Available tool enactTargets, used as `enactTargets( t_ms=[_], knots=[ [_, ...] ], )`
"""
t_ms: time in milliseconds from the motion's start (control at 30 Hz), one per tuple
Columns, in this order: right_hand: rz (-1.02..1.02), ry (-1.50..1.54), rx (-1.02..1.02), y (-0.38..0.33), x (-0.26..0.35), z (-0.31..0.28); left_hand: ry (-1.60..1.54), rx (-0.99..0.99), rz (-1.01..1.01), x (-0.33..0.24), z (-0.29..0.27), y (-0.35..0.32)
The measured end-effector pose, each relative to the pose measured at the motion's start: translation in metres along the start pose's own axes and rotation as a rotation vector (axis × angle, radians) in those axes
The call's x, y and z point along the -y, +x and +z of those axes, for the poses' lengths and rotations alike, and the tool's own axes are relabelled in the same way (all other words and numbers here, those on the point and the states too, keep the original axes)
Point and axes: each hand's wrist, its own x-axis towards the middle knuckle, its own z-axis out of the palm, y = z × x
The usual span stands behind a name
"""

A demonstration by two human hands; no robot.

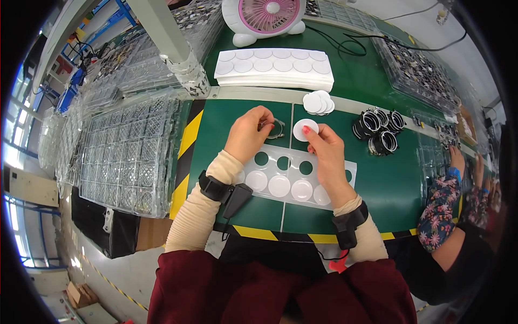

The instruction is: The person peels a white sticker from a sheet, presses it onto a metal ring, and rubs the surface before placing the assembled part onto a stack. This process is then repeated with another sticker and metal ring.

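My left hand [250, 133] is closed, pinching a thin round metal ring [281, 128] by its left edge, just above the green mat. Between the thumb and fingers of my right hand [328, 154] is a white round disc [303, 129], held close to the ring. Beneath both hands lies a translucent sheet [294, 156] with a row of round cut-outs and a row of white discs; my right hand hides part of it. A small fanned pile of white discs [318, 102] sits just beyond the right hand.
Stacks of black and silver rings [379, 129] stand at the right. Farther back are a pile of white disc sheets [274, 69] and a pink-and-white fan [268, 19]. Clear compartment trays [127, 154] are stacked at left. A co-worker's arm [442, 200] reaches in at right.
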Motion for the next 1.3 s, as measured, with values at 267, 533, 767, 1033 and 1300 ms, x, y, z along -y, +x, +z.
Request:
enactTargets(
  t_ms=[267, 533, 767, 1033, 1300],
  knots=[
    [-0.091, 0.020, -0.005, -0.007, 0.007, 0.010, 0.157, 0.091, -0.202, -0.012, -0.003, -0.003],
    [-0.105, 0.117, -0.008, -0.009, 0.011, 0.008, -1.199, 0.418, -0.708, -0.031, 0.007, -0.008],
    [-0.072, 0.134, 0.026, -0.008, 0.006, 0.004, -1.512, 0.428, -0.629, -0.017, 0.013, -0.007],
    [-0.046, 0.111, 0.018, -0.009, 0.007, 0.006, -1.563, 0.510, -0.644, -0.011, 0.012, -0.004],
    [0.037, 0.036, 0.132, -0.014, 0.001, 0.009, -1.561, 0.368, -0.678, -0.014, 0.020, -0.011]
  ],
)
